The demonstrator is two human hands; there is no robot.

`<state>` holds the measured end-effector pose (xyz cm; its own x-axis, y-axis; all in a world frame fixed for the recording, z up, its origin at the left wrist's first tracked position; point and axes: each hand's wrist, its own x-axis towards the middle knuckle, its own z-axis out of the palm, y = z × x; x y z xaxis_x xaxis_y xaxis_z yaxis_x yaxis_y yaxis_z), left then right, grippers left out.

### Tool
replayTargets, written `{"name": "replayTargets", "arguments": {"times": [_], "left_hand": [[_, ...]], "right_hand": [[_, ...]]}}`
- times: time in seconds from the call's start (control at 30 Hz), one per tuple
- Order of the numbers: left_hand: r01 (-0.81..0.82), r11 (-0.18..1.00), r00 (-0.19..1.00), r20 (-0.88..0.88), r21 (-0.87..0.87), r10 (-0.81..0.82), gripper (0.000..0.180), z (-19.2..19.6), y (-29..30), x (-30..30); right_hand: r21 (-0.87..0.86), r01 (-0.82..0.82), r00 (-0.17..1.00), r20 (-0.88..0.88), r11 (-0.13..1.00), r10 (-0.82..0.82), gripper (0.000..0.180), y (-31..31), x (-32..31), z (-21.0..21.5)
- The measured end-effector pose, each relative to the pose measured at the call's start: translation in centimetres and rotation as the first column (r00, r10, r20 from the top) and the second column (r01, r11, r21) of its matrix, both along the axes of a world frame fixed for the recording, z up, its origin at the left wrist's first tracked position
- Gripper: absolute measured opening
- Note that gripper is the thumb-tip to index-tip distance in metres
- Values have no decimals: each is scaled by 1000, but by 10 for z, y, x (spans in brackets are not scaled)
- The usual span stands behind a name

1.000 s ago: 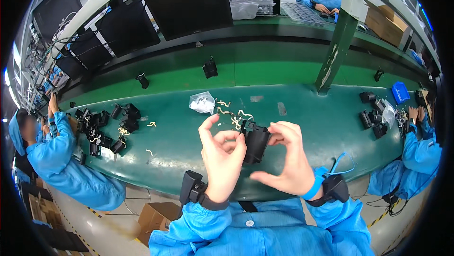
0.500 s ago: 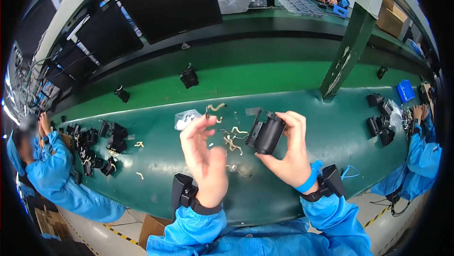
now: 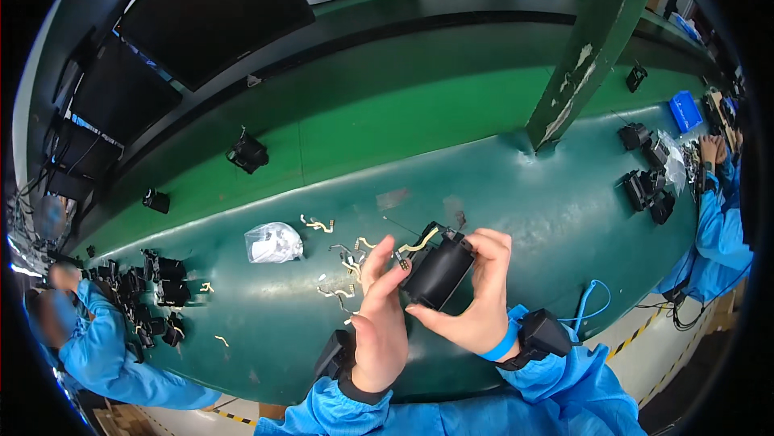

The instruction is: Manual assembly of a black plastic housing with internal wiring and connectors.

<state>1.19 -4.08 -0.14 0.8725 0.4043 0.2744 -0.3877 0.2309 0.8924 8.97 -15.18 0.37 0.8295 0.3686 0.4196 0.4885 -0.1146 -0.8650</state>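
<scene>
My right hand point(image 3: 476, 307) grips a black part with a rounded, barrel-like body point(image 3: 442, 273), thumb below and fingers along its right side. My left hand point(image 3: 380, 331) is at the part's left side, its fingertips together on a cream-coloured flex cable point(image 3: 420, 244). One end of this cable, with small dark contacts, rests at the fingertips. The other end reaches the top edge of the black part; whether it is attached there I cannot tell. More loose flex cables point(image 3: 351, 263) lie on the green table just left of my hands.
A clear plastic bag point(image 3: 274, 242) with pale contents lies left of the cables. Black parts point(image 3: 165, 279) cluster at the left and more point(image 3: 645, 186) at the right, near co-workers' arms. A green post point(image 3: 576, 73) rises at the table's back. A blue tray point(image 3: 685, 112) stands far right.
My left hand has moved right, bringing the flex cable up to the black part. The right hand still holds that part, now lower and tilted. The whole view has shifted.
</scene>
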Motion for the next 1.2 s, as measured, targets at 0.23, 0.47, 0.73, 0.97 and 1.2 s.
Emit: {"name": "replayTargets", "arguments": {"times": [0.23, 0.47, 0.73, 0.97, 1.2], "left_hand": [[-20, 993, 991, -132, 114, 35, 69, -4, -1, -2], [-58, 969, 983, -153, 242, 97, 70, -5, 0, -3], [-97, 929, 967, -186, 358, 173, 68, -3, 1, -3], [-132, 920, 963, -171, 370, 207, 65, -1, 4, -4], [-225, 927, 953, -128, 299, 273, 66, -1, 7, -3]], "right_hand": [[7, 54, 998, -21, 999, -53, 89, -2, 2, 0], [-73, 29, 1000, -10, 997, -30, 95, -2, 8, 4], [35, 11, 1000, -10, 999, -11, 95, -1, 7, -4], [34, -36, 999, -24, 999, 36, 90, -1, 8, -4], [91, -181, 974, -120, 979, 191, 85, 2, 7, -9]]}}
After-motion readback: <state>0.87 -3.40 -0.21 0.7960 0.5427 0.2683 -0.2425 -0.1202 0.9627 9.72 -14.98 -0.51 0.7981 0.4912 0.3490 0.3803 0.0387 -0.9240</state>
